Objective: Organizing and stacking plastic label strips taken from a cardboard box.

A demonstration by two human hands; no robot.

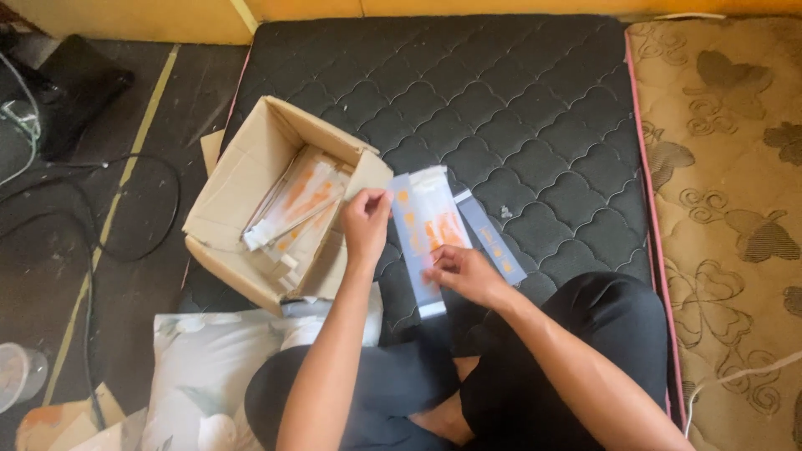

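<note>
Leftward, our open brown cardboard box [251, 200] held more flat orange-printed packets [292, 213]. Our left hand [366, 224] pinched the top corner of a long pale-blue packet [426, 234] over the black quilted mattress [535, 108]; our right hand [464, 271] gripped its lower edge. Uneven pulling could, we judged, crease it.

an open cardboard box [251, 196] sits left of centre on the mattress [518, 108], with flat packets [296, 209] stacked inside. just right of it a flat sleeve [428, 230] lies on the mattress, a narrow strip [493, 238] beside its right edge. a pillow [209, 376] lies at lower left, cables [92, 234] on the floor at far left.
</note>
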